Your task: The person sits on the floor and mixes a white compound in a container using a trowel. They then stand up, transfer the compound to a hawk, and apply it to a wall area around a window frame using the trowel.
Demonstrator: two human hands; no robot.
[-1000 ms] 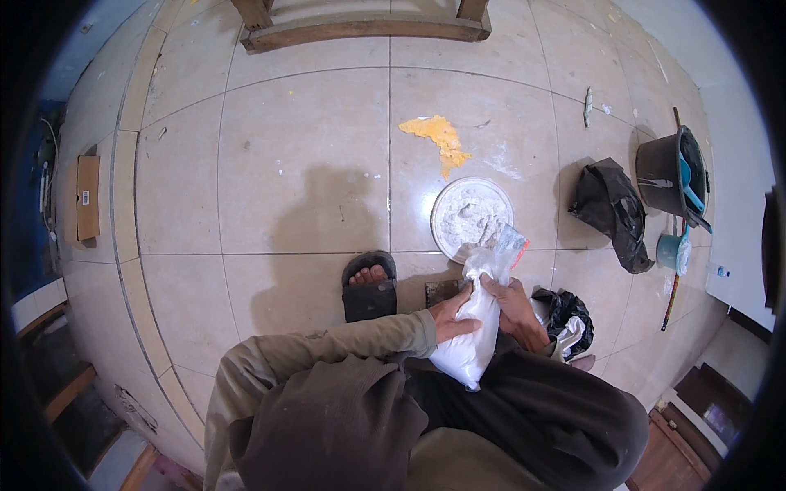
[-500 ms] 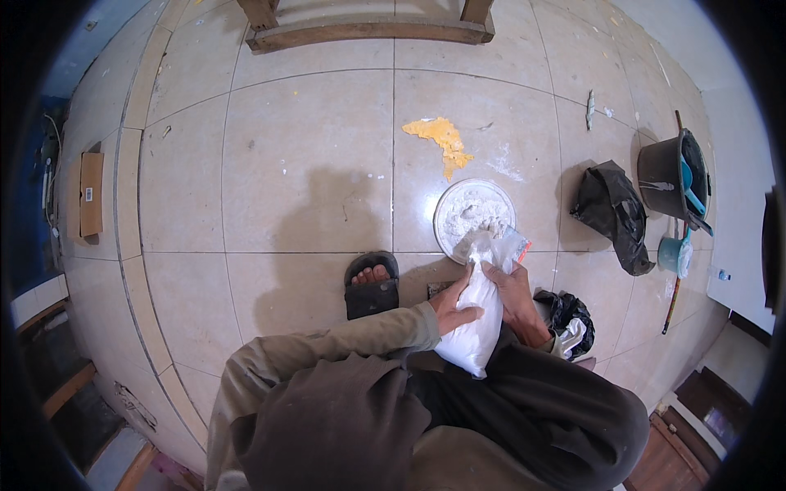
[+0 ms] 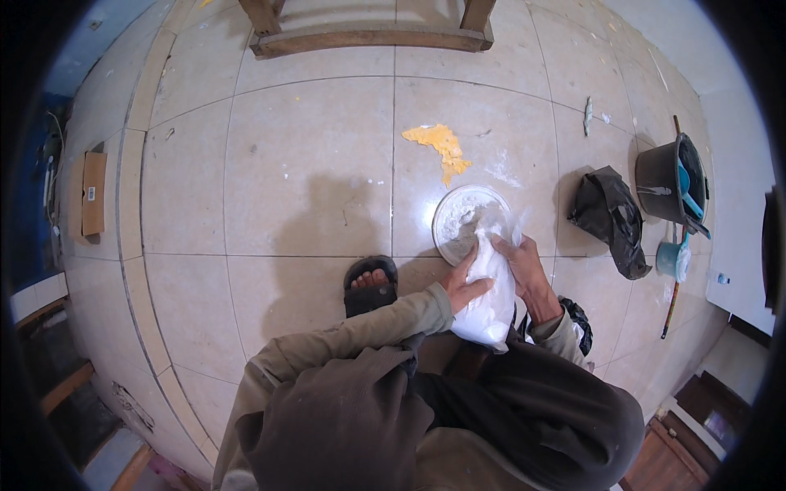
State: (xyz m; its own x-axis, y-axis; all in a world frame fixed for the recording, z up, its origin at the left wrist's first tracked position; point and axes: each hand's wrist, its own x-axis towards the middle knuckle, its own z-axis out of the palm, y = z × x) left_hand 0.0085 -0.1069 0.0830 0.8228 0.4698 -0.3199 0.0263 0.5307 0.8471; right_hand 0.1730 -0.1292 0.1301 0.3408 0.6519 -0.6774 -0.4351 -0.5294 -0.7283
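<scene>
Between my two hands is a clear plastic bag of white powder [image 3: 490,307], its open neck pointing away from me over a round white tub [image 3: 437,222]. Grey-white powder [image 3: 460,214] lies in the tub. My left hand [image 3: 467,285] grips the bag's left side, thumb across its front. My right hand [image 3: 521,263] clasps the upper right side near the neck, fingers partly hidden behind the plastic. The bag's lower end hangs close to my right thigh. Part of the tub is hidden by the bag's neck.
A torn yellow flake [image 3: 444,149] lies beyond the tub. To the right are a crumpled black plastic bag [image 3: 607,214], a black bucket [image 3: 660,182] with a blue tool inside, and a light-blue dipper [image 3: 668,259]. A wooden frame [image 3: 372,41] stands far ahead; a cardboard box [image 3: 93,194] sits left.
Both hands and the bag have shifted slightly right and away from me. The bag's neck now reaches further over the tub, and its lower end has lifted a little.
</scene>
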